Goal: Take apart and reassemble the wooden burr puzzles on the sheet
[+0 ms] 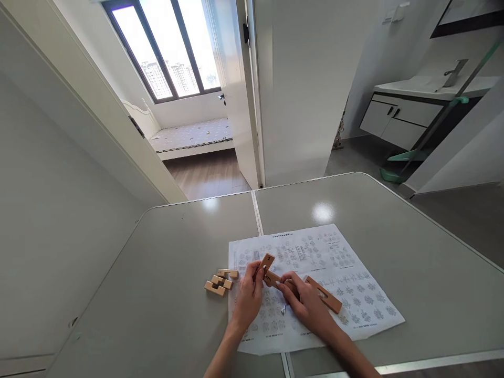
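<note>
My left hand (249, 296) is closed on a wooden puzzle piece (268, 260), which stands tilted and bears a dark mark like a 2. Between thumb and fingers, my right hand (305, 302) grips another wooden puzzle piece (272, 279) whose end meets the first one; my fingers hide part of it. A long slotted wooden piece (333, 301) lies on the paper beside my right hand. Under both hands spreads a printed instruction sheet (356, 273) with small diagrams. Left of the sheet sits a small group of notched wooden pieces (216, 288).
The grey table (177, 252) has a pale seam (256, 212) across it and a light rim. Beyond it are a door (232, 89), a bed (192, 137), and a washbasin cabinet (401, 115) at the right. A wall (71, 184) borders the left side.
</note>
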`<action>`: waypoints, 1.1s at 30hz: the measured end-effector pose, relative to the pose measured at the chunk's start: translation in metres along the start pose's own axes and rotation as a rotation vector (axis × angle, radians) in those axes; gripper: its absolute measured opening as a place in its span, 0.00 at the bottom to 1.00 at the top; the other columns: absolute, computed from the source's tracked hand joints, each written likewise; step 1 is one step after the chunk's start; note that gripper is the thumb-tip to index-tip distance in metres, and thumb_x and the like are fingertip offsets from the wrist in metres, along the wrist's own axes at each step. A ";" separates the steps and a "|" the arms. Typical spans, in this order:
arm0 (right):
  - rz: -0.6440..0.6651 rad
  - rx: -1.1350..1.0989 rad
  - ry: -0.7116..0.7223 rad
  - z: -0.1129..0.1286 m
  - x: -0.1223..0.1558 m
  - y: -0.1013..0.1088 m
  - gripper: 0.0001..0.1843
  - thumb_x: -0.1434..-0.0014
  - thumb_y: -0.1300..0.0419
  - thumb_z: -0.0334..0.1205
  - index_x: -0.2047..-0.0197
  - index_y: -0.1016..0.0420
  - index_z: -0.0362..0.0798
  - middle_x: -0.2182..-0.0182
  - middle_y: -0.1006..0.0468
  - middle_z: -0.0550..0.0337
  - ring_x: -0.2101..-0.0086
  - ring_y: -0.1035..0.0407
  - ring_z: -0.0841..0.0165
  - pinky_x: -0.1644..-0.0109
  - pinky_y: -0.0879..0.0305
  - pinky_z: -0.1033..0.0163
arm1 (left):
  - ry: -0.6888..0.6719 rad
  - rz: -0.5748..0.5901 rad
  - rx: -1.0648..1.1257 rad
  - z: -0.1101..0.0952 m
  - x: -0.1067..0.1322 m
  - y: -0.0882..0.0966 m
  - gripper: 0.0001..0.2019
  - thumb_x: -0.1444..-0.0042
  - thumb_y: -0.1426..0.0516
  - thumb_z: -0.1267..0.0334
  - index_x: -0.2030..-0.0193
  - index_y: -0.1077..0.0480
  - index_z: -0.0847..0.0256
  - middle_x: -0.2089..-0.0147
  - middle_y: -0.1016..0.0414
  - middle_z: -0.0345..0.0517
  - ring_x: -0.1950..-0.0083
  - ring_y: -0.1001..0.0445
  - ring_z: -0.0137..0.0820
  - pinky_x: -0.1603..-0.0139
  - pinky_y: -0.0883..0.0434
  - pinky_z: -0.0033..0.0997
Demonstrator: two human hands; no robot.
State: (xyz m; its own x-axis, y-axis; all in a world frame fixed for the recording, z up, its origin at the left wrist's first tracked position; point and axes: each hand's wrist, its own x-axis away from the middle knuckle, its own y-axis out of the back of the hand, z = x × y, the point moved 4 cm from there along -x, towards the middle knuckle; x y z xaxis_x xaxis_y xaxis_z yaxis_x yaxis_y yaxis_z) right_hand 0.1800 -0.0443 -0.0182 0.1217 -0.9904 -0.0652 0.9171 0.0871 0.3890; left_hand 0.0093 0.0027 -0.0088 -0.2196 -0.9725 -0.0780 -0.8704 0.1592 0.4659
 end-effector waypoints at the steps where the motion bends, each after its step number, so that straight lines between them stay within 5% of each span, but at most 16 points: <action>1: -0.023 -0.005 -0.009 -0.002 0.000 0.000 0.18 0.23 0.51 0.56 0.57 0.33 0.53 0.77 0.28 0.68 0.76 0.34 0.65 0.67 0.36 0.62 | -0.008 0.018 0.000 -0.001 0.000 -0.001 0.14 0.24 0.55 0.51 0.46 0.32 0.52 0.64 0.23 0.41 0.63 0.23 0.34 0.58 0.25 0.32; 10: -0.065 0.003 -0.016 -0.003 0.002 0.000 0.19 0.23 0.52 0.58 0.57 0.34 0.53 0.78 0.33 0.69 0.77 0.37 0.66 0.69 0.39 0.63 | -0.035 0.089 -0.010 -0.002 0.004 -0.002 0.14 0.24 0.54 0.55 0.40 0.32 0.49 0.54 0.18 0.43 0.55 0.19 0.35 0.51 0.23 0.33; 18: -0.114 0.018 0.007 -0.001 0.003 -0.001 0.18 0.23 0.53 0.56 0.56 0.33 0.53 0.78 0.32 0.68 0.77 0.35 0.65 0.70 0.37 0.63 | -0.091 0.137 0.082 -0.010 0.006 0.000 0.16 0.24 0.54 0.57 0.35 0.33 0.47 0.38 0.20 0.44 0.37 0.22 0.35 0.36 0.25 0.38; 33: -0.145 0.022 -0.033 -0.009 0.006 0.000 0.17 0.23 0.52 0.56 0.53 0.33 0.53 0.75 0.27 0.66 0.75 0.32 0.63 0.69 0.37 0.62 | -0.175 0.095 -0.012 0.000 0.008 -0.003 0.26 0.27 0.46 0.64 0.26 0.36 0.39 0.30 0.25 0.36 0.32 0.23 0.37 0.32 0.23 0.44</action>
State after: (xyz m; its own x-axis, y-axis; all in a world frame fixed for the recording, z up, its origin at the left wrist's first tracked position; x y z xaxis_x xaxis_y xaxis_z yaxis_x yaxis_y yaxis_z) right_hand 0.1837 -0.0493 -0.0269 -0.0237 -0.9954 -0.0923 0.9155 -0.0587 0.3979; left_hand 0.0102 -0.0052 -0.0111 -0.3748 -0.9085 -0.1846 -0.8369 0.2459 0.4890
